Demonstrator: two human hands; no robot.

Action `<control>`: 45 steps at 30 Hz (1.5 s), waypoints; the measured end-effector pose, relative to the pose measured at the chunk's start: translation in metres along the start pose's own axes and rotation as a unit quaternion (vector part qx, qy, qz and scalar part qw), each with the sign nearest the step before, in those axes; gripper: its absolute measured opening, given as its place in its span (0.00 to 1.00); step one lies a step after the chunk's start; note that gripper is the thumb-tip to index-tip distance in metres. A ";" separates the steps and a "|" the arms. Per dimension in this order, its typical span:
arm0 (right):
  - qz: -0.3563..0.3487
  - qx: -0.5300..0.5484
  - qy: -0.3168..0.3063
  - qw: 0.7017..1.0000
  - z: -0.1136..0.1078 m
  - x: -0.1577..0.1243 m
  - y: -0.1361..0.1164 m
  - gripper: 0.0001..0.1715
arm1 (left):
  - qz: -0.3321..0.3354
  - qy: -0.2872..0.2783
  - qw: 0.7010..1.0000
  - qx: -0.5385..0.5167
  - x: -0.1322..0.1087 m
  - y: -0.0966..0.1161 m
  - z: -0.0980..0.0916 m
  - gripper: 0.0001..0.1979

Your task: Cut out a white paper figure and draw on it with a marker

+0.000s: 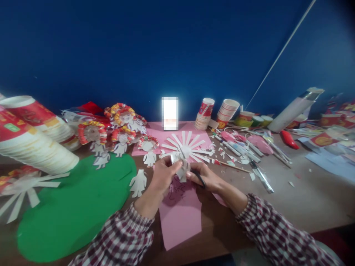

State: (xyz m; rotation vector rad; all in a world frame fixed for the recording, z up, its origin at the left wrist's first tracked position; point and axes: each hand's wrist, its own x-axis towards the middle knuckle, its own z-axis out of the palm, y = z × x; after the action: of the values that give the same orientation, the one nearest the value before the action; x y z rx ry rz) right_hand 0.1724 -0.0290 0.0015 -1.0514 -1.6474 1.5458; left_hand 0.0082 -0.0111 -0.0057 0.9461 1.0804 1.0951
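Observation:
Between my two hands is a small white paper cutout (182,173), partly covered by fingers. My left hand (165,171) pinches its left side between thumb and fingers. In my right hand (205,176) are scissors (200,179) with a dark handle; their blades are mostly hidden near the paper's right edge. Just behind the hands lies a white paper cup cut into a fan of strips (186,149). Below them is a pink paper sheet (181,221) with dark handwriting. A white figure cutout (138,183) rests left of my left wrist.
A green paper shape (83,207) and stacked paper cups (36,147) occupy the left. Several ring-headed paper figures (122,142) stand behind it. Further cup stacks (227,112), a tilted white tumbler (295,111), markers (234,147), a red object (290,140) and paper scraps spread across the right.

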 end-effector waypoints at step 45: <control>0.004 0.008 0.027 1.000 0.001 0.001 -0.002 0.30 | 0.001 0.009 0.999 -0.051 -0.001 0.004 0.004 0.17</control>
State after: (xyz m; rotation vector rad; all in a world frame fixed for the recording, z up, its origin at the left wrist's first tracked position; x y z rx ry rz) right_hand 0.1709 -0.0290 0.0029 -1.0829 -1.5939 1.5202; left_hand 0.0110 -0.0117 -0.0004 0.8592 1.0279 1.1514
